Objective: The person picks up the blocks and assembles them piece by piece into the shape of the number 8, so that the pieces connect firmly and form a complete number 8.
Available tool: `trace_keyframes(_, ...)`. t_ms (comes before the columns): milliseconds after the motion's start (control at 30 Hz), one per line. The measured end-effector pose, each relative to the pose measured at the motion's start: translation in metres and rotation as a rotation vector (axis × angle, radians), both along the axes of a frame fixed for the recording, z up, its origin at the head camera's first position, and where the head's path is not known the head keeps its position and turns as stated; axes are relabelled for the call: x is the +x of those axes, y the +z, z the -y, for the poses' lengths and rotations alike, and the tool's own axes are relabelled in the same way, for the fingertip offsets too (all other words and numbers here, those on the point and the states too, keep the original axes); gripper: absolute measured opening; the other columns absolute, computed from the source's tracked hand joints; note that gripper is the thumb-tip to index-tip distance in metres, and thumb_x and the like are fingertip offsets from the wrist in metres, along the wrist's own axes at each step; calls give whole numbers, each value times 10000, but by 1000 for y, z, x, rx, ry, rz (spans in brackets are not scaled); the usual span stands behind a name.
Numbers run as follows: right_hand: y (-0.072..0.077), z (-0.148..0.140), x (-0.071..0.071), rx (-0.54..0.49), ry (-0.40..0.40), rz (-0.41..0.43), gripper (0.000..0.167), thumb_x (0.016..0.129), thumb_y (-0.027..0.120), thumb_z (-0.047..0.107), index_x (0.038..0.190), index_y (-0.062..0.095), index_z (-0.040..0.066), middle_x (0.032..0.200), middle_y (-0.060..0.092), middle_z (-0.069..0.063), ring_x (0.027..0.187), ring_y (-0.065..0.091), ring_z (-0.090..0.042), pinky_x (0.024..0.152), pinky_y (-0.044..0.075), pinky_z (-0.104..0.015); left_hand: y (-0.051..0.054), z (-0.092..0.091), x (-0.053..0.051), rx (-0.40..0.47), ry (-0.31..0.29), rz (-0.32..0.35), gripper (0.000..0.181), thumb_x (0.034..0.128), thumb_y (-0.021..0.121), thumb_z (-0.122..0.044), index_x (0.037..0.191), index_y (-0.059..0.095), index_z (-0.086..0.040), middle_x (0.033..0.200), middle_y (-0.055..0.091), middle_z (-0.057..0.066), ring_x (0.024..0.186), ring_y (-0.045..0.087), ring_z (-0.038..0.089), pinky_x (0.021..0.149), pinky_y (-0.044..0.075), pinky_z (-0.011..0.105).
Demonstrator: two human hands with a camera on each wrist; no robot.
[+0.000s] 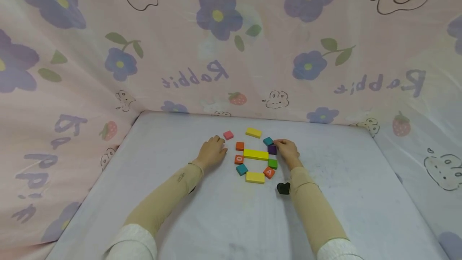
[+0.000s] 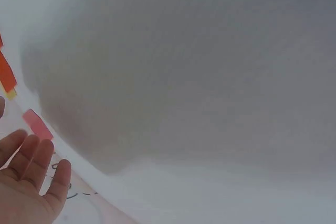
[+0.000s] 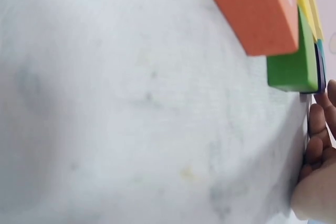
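Observation:
Coloured blocks form a rounded outline on the table, with a long yellow block (image 1: 256,155) across its middle. My right hand (image 1: 288,152) is at the outline's right side, its fingertips at the teal block (image 1: 268,141) and purple block (image 1: 272,150). The right wrist view shows fingers partly bent beside the stack of block ends; no grip around a block is visible. My left hand (image 1: 212,151) lies left of the outline, fingers relaxed, holding nothing. Just beyond its fingertips sits a pink block (image 1: 228,135), also visible in the left wrist view (image 2: 38,124).
Left of the outline's middle are two orange blocks (image 1: 240,146), with another teal block (image 1: 242,169) below. A green block (image 1: 272,164) and an orange letter A block (image 1: 268,172) are on the right. Yellow blocks lie at top (image 1: 254,133) and bottom (image 1: 255,177). A black heart-shaped thing (image 1: 283,188) is by the right wrist.

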State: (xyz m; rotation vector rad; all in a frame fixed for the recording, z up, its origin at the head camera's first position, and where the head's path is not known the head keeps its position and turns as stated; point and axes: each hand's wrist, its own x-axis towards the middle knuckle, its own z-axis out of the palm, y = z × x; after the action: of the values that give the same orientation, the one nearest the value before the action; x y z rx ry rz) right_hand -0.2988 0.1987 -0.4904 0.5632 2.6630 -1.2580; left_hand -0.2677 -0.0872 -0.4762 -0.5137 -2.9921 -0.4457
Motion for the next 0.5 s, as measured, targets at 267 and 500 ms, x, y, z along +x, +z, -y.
trace_keyframes(267,1,-3,0,-55,27,26,420,944,484,395,1234,577,104,1268,568,-129,1188,427,-307,1075,102,-572,-4,-8,-15,-44,69,24,378,933,532,-324,1179,569,-40,1185,558,129,1057,542,278,856,472,446)
trace_keyframes(500,-3,-6,-2,-57,47,32,421,947,484,387,1242,568,99,1295,552,-127,1195,427,-307,1069,90,-593,-9,-13,-22,-73,88,24,374,931,528,-324,1190,571,-59,1217,543,122,1097,525,287,879,457,456)
